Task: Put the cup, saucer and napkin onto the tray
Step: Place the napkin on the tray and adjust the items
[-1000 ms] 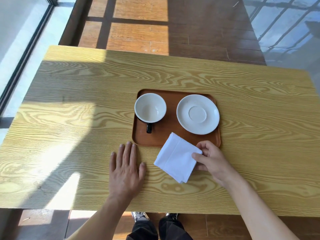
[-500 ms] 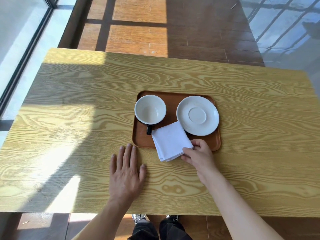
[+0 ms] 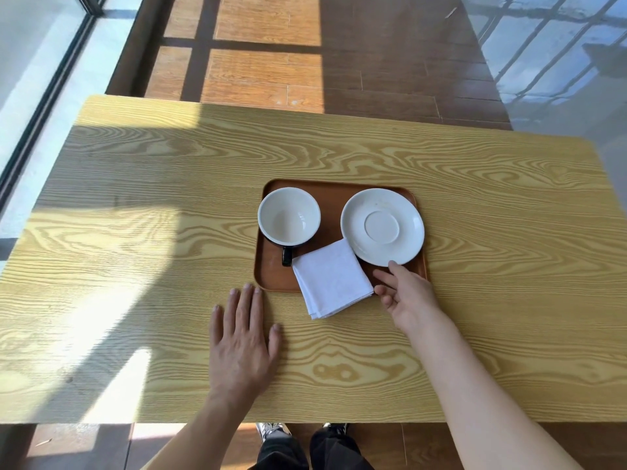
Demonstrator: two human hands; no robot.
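A brown tray (image 3: 269, 276) lies on the wooden table (image 3: 135, 205). On its left stands a cup (image 3: 289, 217), white inside, black outside, handle toward me. A white saucer (image 3: 382, 226) sits on the tray's right side. A folded white napkin (image 3: 331, 283) rests between them on the tray, its near corner hanging over the front rim onto the table. My right hand (image 3: 405, 293) is just right of the napkin, fingers spread, fingertips beside its edge and near the saucer's rim. My left hand (image 3: 242, 337) lies flat on the table, in front of the tray's left corner.
The table's near edge runs just above my legs and shoes (image 3: 268, 430). Beyond the far edge is a brown plank floor (image 3: 305, 62). A window frame (image 3: 51, 89) runs along the left, and sunlight patches fall on the table's left part.
My right hand carried the napkin from the table in front of the tray up onto the tray, then let it go and opened. The left hand stayed flat on the table.
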